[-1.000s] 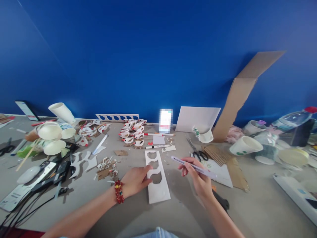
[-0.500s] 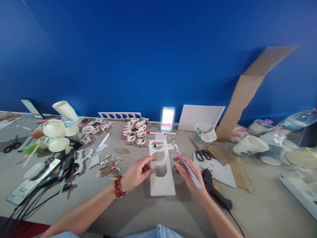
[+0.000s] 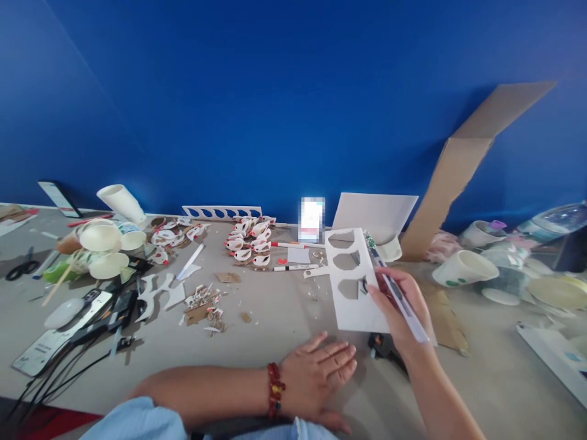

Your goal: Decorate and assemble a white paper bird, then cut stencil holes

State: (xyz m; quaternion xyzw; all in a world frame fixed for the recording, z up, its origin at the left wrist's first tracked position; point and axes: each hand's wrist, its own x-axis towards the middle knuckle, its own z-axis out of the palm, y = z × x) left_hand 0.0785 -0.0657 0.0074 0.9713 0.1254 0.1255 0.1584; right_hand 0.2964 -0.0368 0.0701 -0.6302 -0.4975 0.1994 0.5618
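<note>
A good bit of the glue gun is blocked by the white board and the right hand; the scissors are mostly covered too, with just a dark bit showing through the board's lowest cut-out; the phone screen is pixelated, so it can't be read, and the bottle is cut off by the frame on the right. The right hand is curled around a pale craft knife, with its thumb near the board's right edge; how firmly the board is gripped can't be told; the left hand is open and palm down on the counter, fingers a bit spread, nothing held. The board is angled just in front of the right hand, beyond the left one; bare counter is seen between it and the scraps, while the right side is crowded by cardboard and cups.
</note>
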